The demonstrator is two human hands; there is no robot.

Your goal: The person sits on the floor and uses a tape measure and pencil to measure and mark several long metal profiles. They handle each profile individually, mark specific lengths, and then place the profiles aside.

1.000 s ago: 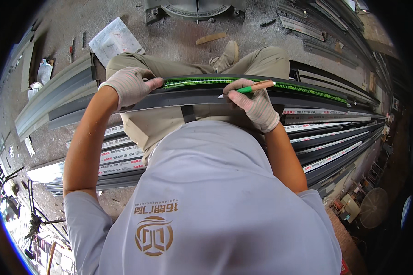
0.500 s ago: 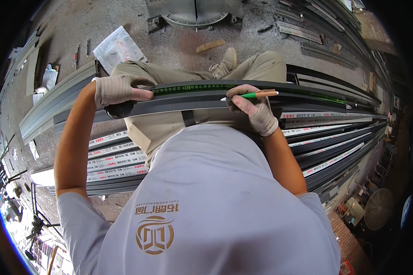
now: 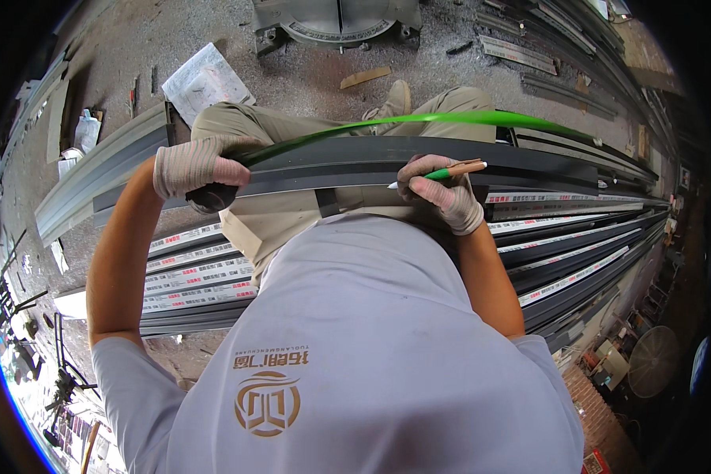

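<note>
Across my lap lies a long dark grey metal profile (image 3: 340, 175). My left hand (image 3: 189, 170), in a striped knit glove, is closed round a tape measure (image 3: 212, 199) at the profile's left part; the glove covers much of its dark case. From it a green tape blade (image 3: 458, 118) runs out to the right, bowed up off the profile and smeared by motion. My gloved right hand (image 3: 444, 193) pinches a pen (image 3: 457, 169) with a green and orange-brown barrel. Its white tip points left, close over the profile's near edge.
Beneath and on both sides lie stacked profiles (image 3: 561, 237) with printed white strips. Ahead on the floor stands a grey metal machine base (image 3: 340, 28). A creased paper sheet (image 3: 205, 85) and a brown strip (image 3: 365, 77) lie before my crossed legs. More profiles (image 3: 521, 54) lie far right.
The tape blade, flat along the profile before, has lifted and bowed away from me. My left hand has shifted slightly left and nearer; the right hand with the pen has moved slightly right.
</note>
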